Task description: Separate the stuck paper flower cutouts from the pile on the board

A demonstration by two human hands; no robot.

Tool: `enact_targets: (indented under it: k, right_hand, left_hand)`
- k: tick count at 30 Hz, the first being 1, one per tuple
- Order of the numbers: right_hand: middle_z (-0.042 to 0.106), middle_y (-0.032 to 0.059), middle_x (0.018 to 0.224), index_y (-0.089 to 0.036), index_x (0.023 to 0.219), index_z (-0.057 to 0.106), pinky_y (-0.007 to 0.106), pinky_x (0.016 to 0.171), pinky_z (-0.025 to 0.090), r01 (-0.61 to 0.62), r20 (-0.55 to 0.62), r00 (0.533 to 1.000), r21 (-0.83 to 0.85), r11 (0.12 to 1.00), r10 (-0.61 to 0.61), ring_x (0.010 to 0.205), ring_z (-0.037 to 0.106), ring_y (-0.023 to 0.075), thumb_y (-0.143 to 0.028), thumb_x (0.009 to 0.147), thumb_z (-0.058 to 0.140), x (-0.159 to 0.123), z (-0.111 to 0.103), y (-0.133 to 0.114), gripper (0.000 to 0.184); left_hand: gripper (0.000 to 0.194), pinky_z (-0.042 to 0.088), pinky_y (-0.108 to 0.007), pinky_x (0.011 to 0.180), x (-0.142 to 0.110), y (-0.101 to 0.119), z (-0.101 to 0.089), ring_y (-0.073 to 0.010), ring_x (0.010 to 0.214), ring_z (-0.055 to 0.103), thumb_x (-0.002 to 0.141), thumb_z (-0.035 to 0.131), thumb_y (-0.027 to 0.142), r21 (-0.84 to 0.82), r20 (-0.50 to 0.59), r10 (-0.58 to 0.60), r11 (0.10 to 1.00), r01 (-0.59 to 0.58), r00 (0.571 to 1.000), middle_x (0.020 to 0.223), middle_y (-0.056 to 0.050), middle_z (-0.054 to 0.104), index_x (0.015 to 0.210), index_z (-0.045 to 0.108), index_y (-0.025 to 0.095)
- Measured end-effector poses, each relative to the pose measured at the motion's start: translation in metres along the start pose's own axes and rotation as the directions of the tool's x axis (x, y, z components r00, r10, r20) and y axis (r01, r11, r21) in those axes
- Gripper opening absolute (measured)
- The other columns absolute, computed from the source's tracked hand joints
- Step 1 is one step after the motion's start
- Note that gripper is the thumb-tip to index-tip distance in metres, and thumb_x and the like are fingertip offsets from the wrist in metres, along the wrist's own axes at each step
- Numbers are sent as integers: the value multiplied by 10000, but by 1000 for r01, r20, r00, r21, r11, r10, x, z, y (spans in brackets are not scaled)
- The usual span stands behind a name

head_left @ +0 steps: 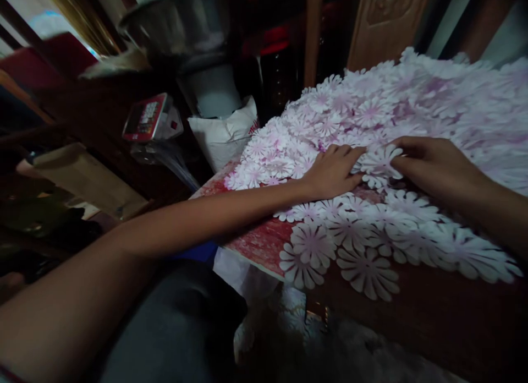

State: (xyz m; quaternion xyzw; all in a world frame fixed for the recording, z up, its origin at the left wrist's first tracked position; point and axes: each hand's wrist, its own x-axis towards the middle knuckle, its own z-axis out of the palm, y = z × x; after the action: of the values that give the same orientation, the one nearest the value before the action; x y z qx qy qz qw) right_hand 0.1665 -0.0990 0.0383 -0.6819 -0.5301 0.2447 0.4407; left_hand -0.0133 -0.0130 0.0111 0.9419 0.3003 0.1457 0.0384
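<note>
Between my two hands is a small bunch of white flower cutouts point(378, 164) with rounded petals. My right hand point(433, 165) pinches its right side between thumb and fingers. My left hand point(333, 173) has its fingers and thumb closed at the bunch's left side; its fingertips are partly hidden. Behind both hands rises a large heap of similar flowers point(371, 110), white with pale purple middles. Nearer to me, a row of flat, overlapping flowers point(368, 273) lies along the front edge of the worn red tabletop point(264, 245).
Left of the table stand a white sack point(226, 132) and a red-labelled box point(146, 118). A large metal basin point(181, 28) sits behind them. A cardboard piece point(88, 179) leans at far left. My dark-clothed knee point(185, 317) is below the table edge.
</note>
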Motion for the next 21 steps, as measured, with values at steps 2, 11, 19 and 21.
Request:
enact_targets:
  k: [2,11,19,21]
  right_hand:
    - [609,11,625,-173,1007,750,266,456,328,20,12,1000,-17,1000,-20,490,501,129,-208,802,629,1,-1,1,241]
    - [616,25,707,-168,978,703,298,535,366,32,17,999,28,999,-33,568,520,142,-134,801,584,-5,1,-5,216]
    - [611,34,706,-196,809,630,285,553,401,150,44,988,-32,988,-149,613,540,156,-161,734,599,7,-2,15,89]
    - [585,28,668,-206,771,611,291,547,392,139,43,990,-49,989,-137,590,511,156,-179,726,618,7,-2,16,53]
  left_hand:
    - [709,441,-562,1308,-3,4,-5,-368,1556,456,1043,490,315,16,24,-19,1000,19,1000,1686,-180,529,1718,383,126]
    - [640,453,-561,1278,0,-2,-3,-374,1488,499,1007,543,352,-25,-19,18,1000,-18,1000,1619,-173,587,1616,483,166]
    - [283,421,-504,1281,-4,-6,-3,-327,1396,518,1033,504,292,-107,-192,9,994,-30,981,1398,-133,677,1253,649,191]
    - [235,432,-504,1258,-4,-6,-4,-326,1365,534,1039,512,309,-122,-203,2,992,-27,979,1363,-136,690,1199,638,193]
